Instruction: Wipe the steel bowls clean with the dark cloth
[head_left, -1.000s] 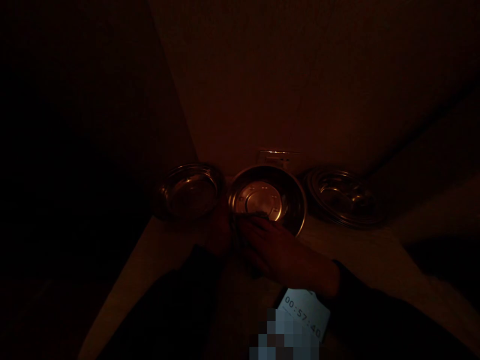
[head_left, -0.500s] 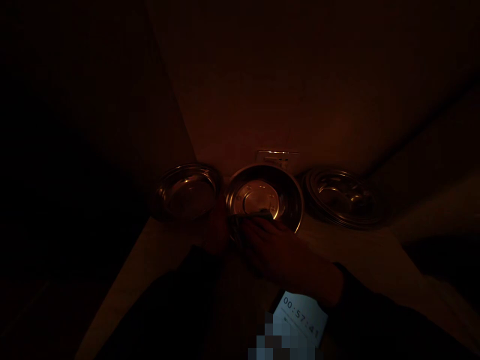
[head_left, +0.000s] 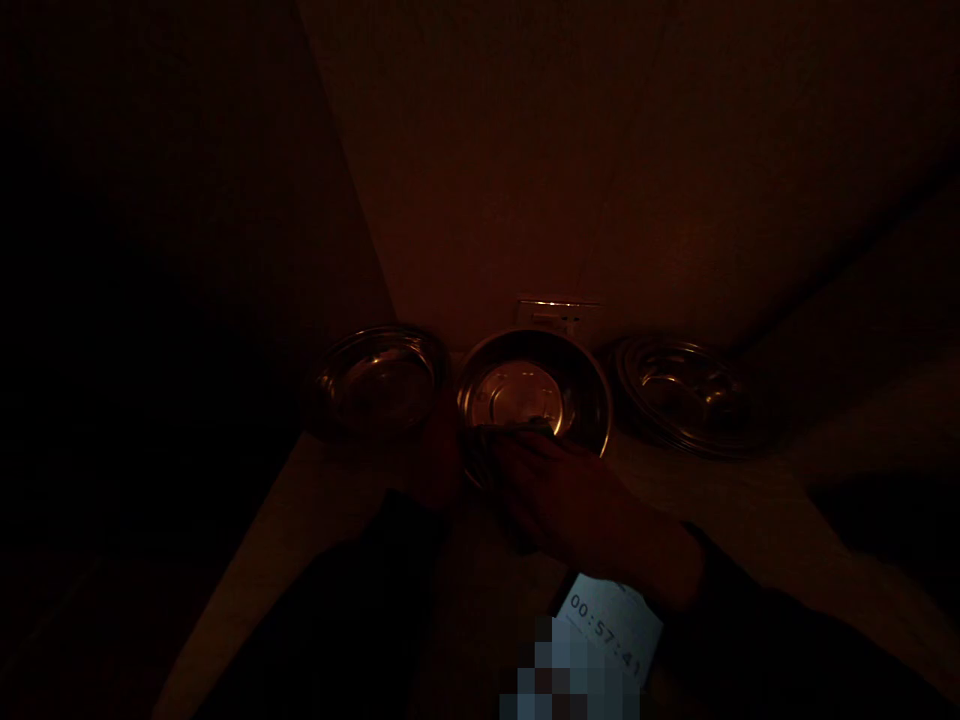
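Nearest, a lit phone [head_left: 611,625] lies on the table [head_left: 720,505], its lower part pixelated and one edge covered by the right sleeve [head_left: 757,620]. That forearm slants in from the lower right, and the right hand [head_left: 559,490] reaches forward and leftward, back upward, fingers side by side over the bowl's near rim. A dark thing [head_left: 487,450] shows under and beside the fingers; its shape is hard to make out, and I cannot tell whether the hand is closed on it.

The left sleeve [head_left: 337,590] rises from the bottom edge. The left hand [head_left: 435,465], almost lost in shadow, is at the bowl's near left side; its grip cannot be told.

The bowl [head_left: 525,395] sits mid-table, its near part hidden. A basin [head_left: 382,390] is left of it, stacked dishes [head_left: 690,395] right. Behind are a dim socket [head_left: 555,317] and the wall [head_left: 495,190].
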